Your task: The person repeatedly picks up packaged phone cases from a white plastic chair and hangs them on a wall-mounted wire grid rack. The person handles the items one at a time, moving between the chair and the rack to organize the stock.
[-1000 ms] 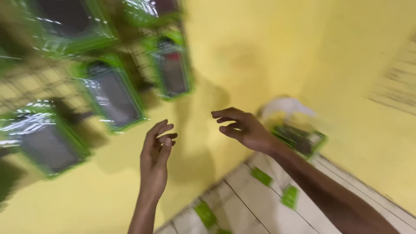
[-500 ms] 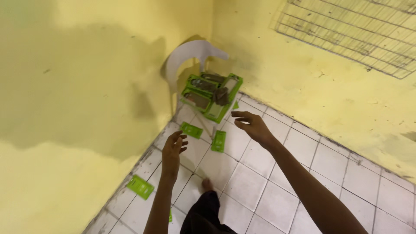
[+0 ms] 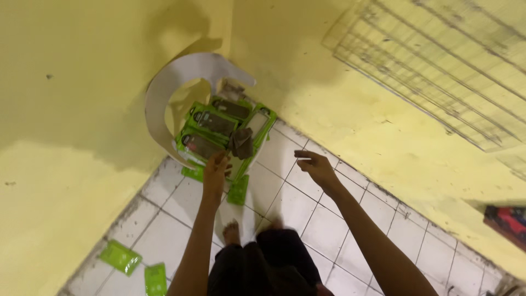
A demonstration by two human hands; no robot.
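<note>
Corner of a room, seen from above my own arms; I list what I can make out

Left hand [image 3: 215, 169]: reaching down to the near edge of a pile of green packets [image 3: 222, 129], fingertips at or on the nearest packet; fingers curled a little, but I cannot tell whether they pinch it or only touch it

Right hand [image 3: 313, 165]: held in the air over the floor to the right of the pile, fingers loosely spread and pointing left, holding nothing

Pile of green packets: flat green-edged packs with dark fronts, stacked untidily in the far corner where the two walls meet, partly resting in a white curved holder [image 3: 164, 93] that leans against the left wall [image 3: 66, 109]. A dark crumpled piece [image 3: 241, 143] lies on the right side of the pile

Loose packet [image 3: 239, 190]: green, flat on the floor just near of the pile, between my two hands

Two more green packets [image 3: 120, 256] and [image 3: 156, 279]: on the floor near left, close to the foot of the left wall, well apart from the pile

Floor [image 3: 329, 219]: white tiles with dark joints

Wire grid [image 3: 438, 71]: fixed on the yellow right wall, far right

Red and dark object [image 3: 507, 219]: at the right edge, too cut off to identify

Bare foot [image 3: 232, 233] and dark clothing [image 3: 263, 268]: directly below the camera
</note>
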